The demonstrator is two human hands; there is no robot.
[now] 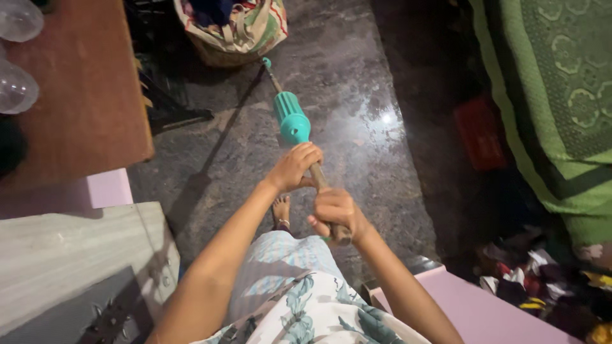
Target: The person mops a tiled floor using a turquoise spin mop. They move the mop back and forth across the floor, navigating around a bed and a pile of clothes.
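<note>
Both my hands grip a long mop handle [317,173] that slopes down and away over the dark stone floor [357,121]. My left hand [294,167] is closed around the wooden shaft just below a teal plastic fitting [291,118]. My right hand [336,213] is closed on the shaft's near end, closer to my body. Beyond the fitting a thin rod with a teal tip [266,63] reaches toward a cloth bag. The mop's head is hidden. One bare foot [281,208] shows below my left hand.
A patterned cloth bag [237,28] sits on the floor ahead. A wooden table [76,95] with clear plastic bottles [16,86] stands at left. A green bedspread [554,95] hangs at right above a red box [479,132] and scattered clutter [542,280]. Pink-edged furniture [475,309] flanks me.
</note>
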